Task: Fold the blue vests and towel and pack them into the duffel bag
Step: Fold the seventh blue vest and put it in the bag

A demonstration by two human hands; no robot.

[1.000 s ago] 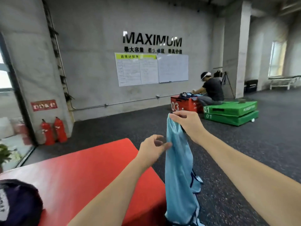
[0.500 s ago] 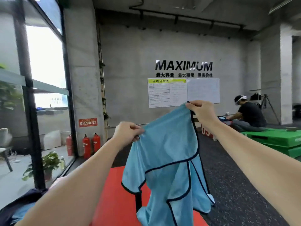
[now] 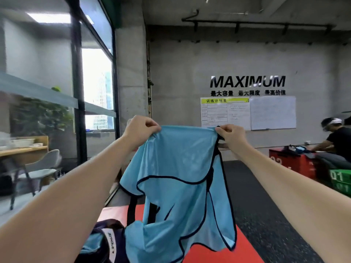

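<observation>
Vest (image 3: pixel 176 186), light blue with dark piping, hangs in the middle of the frame, held up in the air by its top edge. Left hand (image 3: pixel 139 130) pinches the upper left corner, fingers curled and pressed together around a bunch of the cloth. Right hand (image 3: pixel 230 134) pinches the upper right corner the same way, thumb and fingers closed on the dark-trimmed edge. The top edge is stretched between the two hands, roughly level. Below it the cloth falls in loose folds, its lower part reaching the bottom of the frame and covering part of the red mat (image 3: pixel 201 253).

Duffel bag (image 3: pixel 106 242), dark with white lettering, sits at the lower left of the frame on the mat, just left of the hanging vest; a strip of blue cloth (image 3: pixel 93 243) shows inside it, though which item that is I cannot tell.

At the right edge another person (image 3: pixel 336 139) sits by a red box (image 3: pixel 290 162) and a green box (image 3: pixel 340 179). A grey wall at the upper right carries the word MAXIMUM and a whiteboard (image 3: pixel 272 112). A chair (image 3: pixel 43 166) stands at the left, behind glass.
</observation>
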